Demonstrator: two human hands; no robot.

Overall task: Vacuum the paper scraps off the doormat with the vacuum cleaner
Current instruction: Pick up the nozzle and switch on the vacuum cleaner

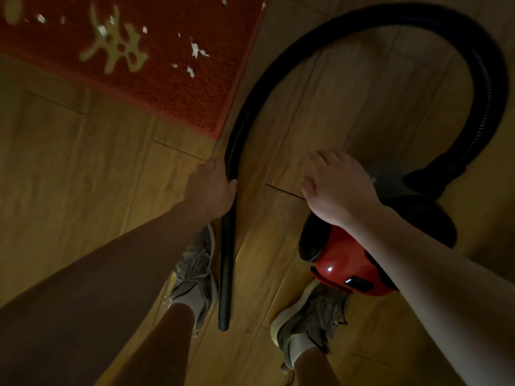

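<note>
Head view: left fingers [213, 164] around ribbed hose [487, 79], right fingers [317, 162] loose above glossy red vacuum cleaner [342, 263].

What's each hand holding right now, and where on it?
Left hand grips the black hose where its ribbed part meets the rigid tube. Right hand is over the vacuum cleaner body, fingers loose, gripping nothing visible.

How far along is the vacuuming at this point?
Done: nothing yet; white paper scraps still dot the red doormat. In hand: the left hand holds the black hose, its tube back by the shoes, and the right hand is spread over the red vacuum cleaner. Left: all the vacuuming.
</note>
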